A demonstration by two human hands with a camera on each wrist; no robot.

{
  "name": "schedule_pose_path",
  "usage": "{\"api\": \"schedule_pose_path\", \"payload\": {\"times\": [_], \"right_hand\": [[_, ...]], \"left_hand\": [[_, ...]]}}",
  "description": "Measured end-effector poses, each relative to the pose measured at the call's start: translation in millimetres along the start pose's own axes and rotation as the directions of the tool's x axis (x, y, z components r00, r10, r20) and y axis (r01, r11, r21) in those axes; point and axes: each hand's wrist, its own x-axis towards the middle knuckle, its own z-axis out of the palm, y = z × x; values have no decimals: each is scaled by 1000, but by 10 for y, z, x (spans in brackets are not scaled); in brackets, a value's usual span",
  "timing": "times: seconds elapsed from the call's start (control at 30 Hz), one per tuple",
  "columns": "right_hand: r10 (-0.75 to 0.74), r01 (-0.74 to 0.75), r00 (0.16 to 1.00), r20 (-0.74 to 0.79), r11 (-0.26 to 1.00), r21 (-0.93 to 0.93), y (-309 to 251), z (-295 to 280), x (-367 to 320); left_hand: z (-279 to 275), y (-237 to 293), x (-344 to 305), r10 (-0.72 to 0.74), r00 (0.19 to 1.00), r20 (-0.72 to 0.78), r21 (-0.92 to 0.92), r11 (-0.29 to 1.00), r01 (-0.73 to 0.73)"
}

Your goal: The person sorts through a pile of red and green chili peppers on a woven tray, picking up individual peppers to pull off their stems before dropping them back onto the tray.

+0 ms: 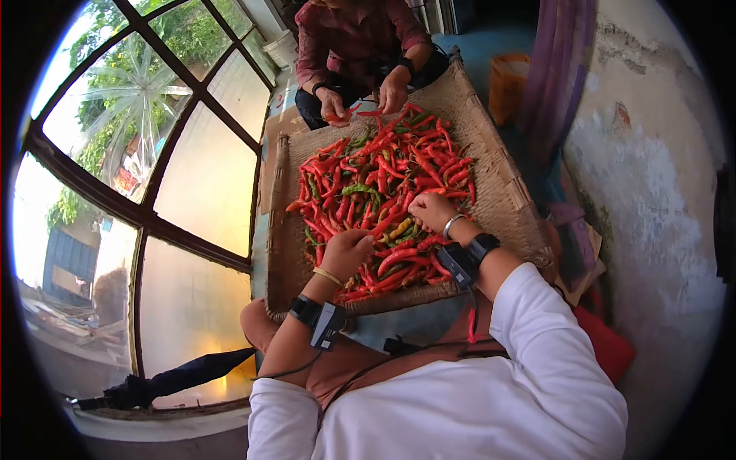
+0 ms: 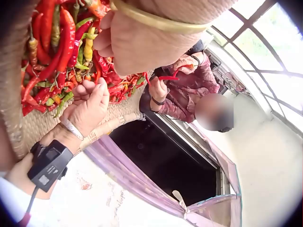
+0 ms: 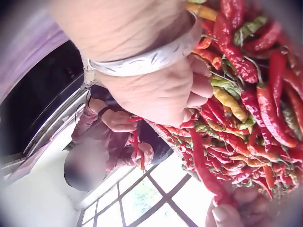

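Observation:
A long red pepper (image 3: 203, 165) spans the gap between the two hands over the pile of peppers (image 1: 395, 165). Its lower end is pinched by the thumb and fingers of my left hand (image 1: 349, 253), low in the right wrist view. The curled fingertips of my right hand (image 1: 433, 211) meet its other end; the exact grip is partly hidden by the hand. In the left wrist view my right hand (image 2: 87, 106) has bent fingers close above the pile. Mostly red peppers, with some green and yellow ones, lie on a woven tray (image 1: 491, 153).
Across the tray, another person (image 1: 360, 46) holds red peppers in both hands. Windows (image 1: 199, 153) stand on the left, with a dark umbrella (image 1: 199, 373) below. To the right are a purple curtain (image 1: 552, 77), an orange container (image 1: 507, 88) and a wall (image 1: 644, 176).

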Motion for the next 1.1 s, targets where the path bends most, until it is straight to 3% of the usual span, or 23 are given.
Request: {"api": "schedule_pose_path", "payload": {"times": [0.17,0.3,0.37,0.43,0.5,0.53,0.63,0.77,0.8,0.83,0.93,0.97,1.03,1.07,1.1], "right_hand": [[46,-45,999,-29,998,34,17,11,0],[-30,35,996,-84,997,66,-85,118,-22],[-58,63,996,-67,996,69,-182,197,-35],[-200,196,980,-19,972,-131,-282,252,-21],[-219,226,974,57,959,-174,-434,298,-20],[-216,236,971,106,944,-232,-491,304,-14],[-296,371,922,250,861,-348,-539,320,66],[-89,207,929,360,930,-303,-758,309,139],[-44,147,921,387,959,-240,-794,305,189],[-27,138,920,391,956,-258,-811,297,251],[136,-95,902,409,988,-118,-786,247,438],[157,-138,904,397,988,-75,-810,205,542],[162,-150,962,220,986,-71,-1010,154,737],[144,-137,980,138,989,-60,-1041,108,862],[120,-117,991,55,992,-54,-1081,58,1014]], "left_hand": [[-310,-212,-43,0,1000,-7,77,997,0],[-363,-248,-3,12,1000,-10,64,998,-11],[-380,-192,38,167,983,76,287,941,-182],[-380,9,29,153,986,71,314,935,-167],[-388,61,147,166,974,155,394,894,-215],[-378,21,224,256,954,154,376,878,-297],[-402,44,371,296,938,181,288,896,-338],[-510,33,517,292,943,161,196,927,-320],[-531,9,531,276,949,152,61,956,-288],[-585,-10,559,280,949,148,40,957,-288],[-765,37,493,302,947,111,309,895,-321],[-832,74,501,300,948,101,298,900,-317],[-961,132,487,299,952,66,410,862,-299],[-990,195,472,246,960,133,535,797,-278],[-954,166,474,246,960,134,525,804,-279]]}}
